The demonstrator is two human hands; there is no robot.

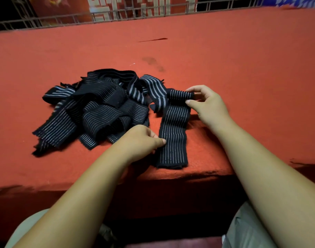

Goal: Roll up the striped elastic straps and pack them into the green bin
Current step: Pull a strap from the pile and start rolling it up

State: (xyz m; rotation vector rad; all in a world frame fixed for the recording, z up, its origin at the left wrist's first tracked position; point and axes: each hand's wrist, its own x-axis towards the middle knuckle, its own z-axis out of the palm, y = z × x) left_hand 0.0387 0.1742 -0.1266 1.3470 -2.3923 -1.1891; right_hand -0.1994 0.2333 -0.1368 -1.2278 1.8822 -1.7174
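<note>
- desk [242, 68]: covered in red cloth; its front edge runs across the lower part of the view, just in front of the person.
- pile of straps [95, 108]: dark elastic straps with pale stripes, lying loose and tangled on the desk, left of centre. none in the pile is rolled.
- single strap [172, 140]: lies flat on the desk just right of the pile, running away from the person. its near end sits close to the front edge; its far end is turned over on itself into a short fold.
- right hand [206, 104]: grasps the folded far end of the single strap, thumb on the near side and forefinger on the far side.
- left hand [142, 140]: fingers curled, thumb tip against the left edge of the single strap about midway along, pinching that edge.
- dark stain [153, 61]: on the cloth beyond the pile.
- metal railing [63, 20]: runs along the far side of the desk.
</note>
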